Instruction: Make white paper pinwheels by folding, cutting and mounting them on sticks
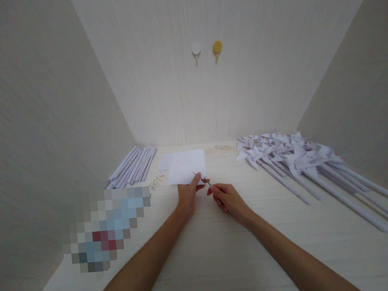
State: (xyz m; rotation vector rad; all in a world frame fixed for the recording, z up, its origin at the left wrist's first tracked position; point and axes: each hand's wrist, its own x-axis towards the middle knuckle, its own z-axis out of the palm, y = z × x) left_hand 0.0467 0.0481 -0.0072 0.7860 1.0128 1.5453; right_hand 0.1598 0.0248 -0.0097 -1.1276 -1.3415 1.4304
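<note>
My left hand (189,195) is closed on the near right corner of a white sheet of paper (185,166), with the thumb on top. Just to its right, my right hand (228,197) pinches a slim greyish tool (209,184). The tool's tip meets the paper's corner by my left fingers; its kind is too small to make out. A thin reddish line shows on the sheet near my left thumb. Beneath and left of this sheet lies another piece of white paper (163,162).
Rolled white paper sticks (136,166) lie at the back left. White paper pinwheels (297,159) on sticks are heaped at the right. Small pale bits (156,180) lie left of the sheet, others (222,147) behind. A blurred-out item (109,230) sits front left. Walls enclose the table.
</note>
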